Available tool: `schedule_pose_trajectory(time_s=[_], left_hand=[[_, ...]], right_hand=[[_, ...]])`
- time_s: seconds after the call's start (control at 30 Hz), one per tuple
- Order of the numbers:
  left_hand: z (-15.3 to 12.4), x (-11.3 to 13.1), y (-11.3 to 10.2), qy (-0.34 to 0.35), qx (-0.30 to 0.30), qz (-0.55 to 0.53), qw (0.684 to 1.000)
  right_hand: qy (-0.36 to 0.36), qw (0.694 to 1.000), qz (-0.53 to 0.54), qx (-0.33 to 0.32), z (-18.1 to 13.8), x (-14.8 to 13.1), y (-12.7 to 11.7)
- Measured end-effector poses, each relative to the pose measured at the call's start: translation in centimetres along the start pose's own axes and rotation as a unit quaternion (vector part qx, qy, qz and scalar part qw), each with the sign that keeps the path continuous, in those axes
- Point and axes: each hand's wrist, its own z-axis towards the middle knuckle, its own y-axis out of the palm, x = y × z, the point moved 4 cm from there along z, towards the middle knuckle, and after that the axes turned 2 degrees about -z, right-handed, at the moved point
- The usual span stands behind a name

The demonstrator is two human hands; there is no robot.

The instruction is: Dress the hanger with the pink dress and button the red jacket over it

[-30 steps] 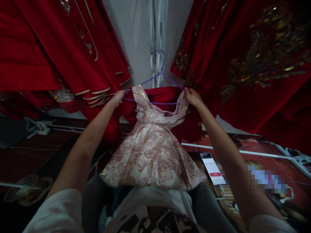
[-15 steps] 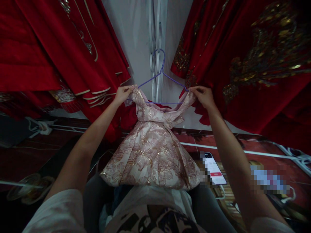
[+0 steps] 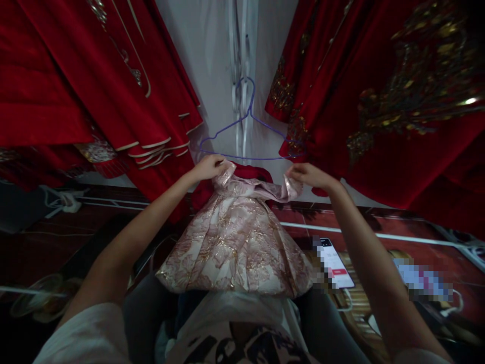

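Observation:
A small pale pink dress (image 3: 235,242) with gold floral brocade spreads over my lap, its skirt fanned toward me. My left hand (image 3: 209,168) pinches its left shoulder strap, and my right hand (image 3: 308,174) grips the right one. Between them the neckline sags a little, showing the pink lining. Just beyond the dress hangs a purple wire hanger (image 3: 251,117), bare and apart from the cloth. Its hook is up against white vertical poles.
Red garments with gold and silver embroidery hang on the left (image 3: 151,101) and right (image 3: 379,167). A lit phone (image 3: 335,265) lies on a woven bamboo surface (image 3: 359,313) at my right. White rails (image 3: 379,235) run low across the tiled floor. Plastic containers (image 3: 41,298) stand at lower left.
Both hands have drawn the dress straps down and off the hanger's ends, toward me. The hanger stays hanging in place, now bare. The skirt has barely moved.

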Motion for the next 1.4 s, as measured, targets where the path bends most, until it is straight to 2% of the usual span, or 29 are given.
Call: schedule_pose_trajectory(time_s=[0.1, 0.17, 0.23, 0.3, 0.4, 0.5, 0.63, 0.77, 0.93, 1.03, 1.13, 1.2, 1.27, 1.3, 1.37, 1.4], left_hand=[[2.0, 3.5, 2.3, 0.125, 0.022, 0.041, 0.991], [2.6, 4.4, 4.0, 0.16, -0.002, 0.067, 0.985], [2.5, 4.3, 5.3, 0.163, -0.028, 0.079, 0.983], [2.1, 4.0, 6.0, 0.156, -0.033, 0.079, 0.984], [1.2, 3.9, 5.8, 0.159, -0.023, 0.068, 0.985], [0.7, 4.0, 5.4, 0.164, -0.019, 0.052, 0.985], [0.8, 4.0, 5.2, 0.17, -0.009, 0.037, 0.985], [0.8, 3.9, 5.3, 0.181, -0.006, 0.038, 0.983], [1.1, 4.5, 5.1, 0.168, -0.022, -0.01, 0.986], [1.3, 5.5, 5.2, 0.157, -0.037, -0.07, 0.984], [1.6, 6.0, 5.3, 0.151, -0.026, -0.13, 0.98], [1.9, 5.2, 4.9, 0.13, 0.024, -0.167, 0.977], [2.1, 2.9, 3.5, 0.076, 0.146, -0.195, 0.967], [1.9, 1.3, 2.6, 0.038, 0.227, -0.202, 0.952], [0.9, -2.4, 0.8, -0.049, 0.388, -0.2, 0.899], [0.3, -4.2, 0.2, -0.085, 0.437, -0.198, 0.873]], right_hand=[[-0.092, 0.986, -0.064, 0.122, 0.9, -3.7, -1.3], [-0.118, 0.965, -0.104, 0.207, 1.6, -4.6, -2.5], [-0.106, 0.948, -0.154, 0.258, 2.1, -3.9, -3.7], [-0.065, 0.937, -0.218, 0.266, 2.2, -1.9, -4.9], [-0.015, 0.93, -0.29, 0.227, 1.3, 1.7, -6.3], [-0.025, 0.918, -0.332, 0.215, 0.0, 4.0, -7.3], [-0.051, 0.906, -0.344, 0.24, -0.8, 4.7, -7.9], [-0.083, 0.91, -0.285, 0.288, -0.6, 3.2, -8.0], [-0.08, 0.901, -0.256, 0.342, 0.5, -0.8, -7.4], [-0.071, 0.9, -0.233, 0.361, 2.0, -3.8, -5.9], [-0.074, 0.915, -0.186, 0.35, 3.8, -5.8, -3.7], [-0.073, 0.918, -0.163, 0.353, 4.5, -6.1, -2.7], [-0.077, 0.917, -0.142, 0.365, 4.7, -5.8, -2.4], [-0.084, 0.917, -0.128, 0.368, 4.8, -5.5, -2.4], [-0.103, 0.921, -0.097, 0.363, 4.7, -5.0, -2.7], [-0.111, 0.923, -0.084, 0.358, 4.7, -4.8, -2.8]])
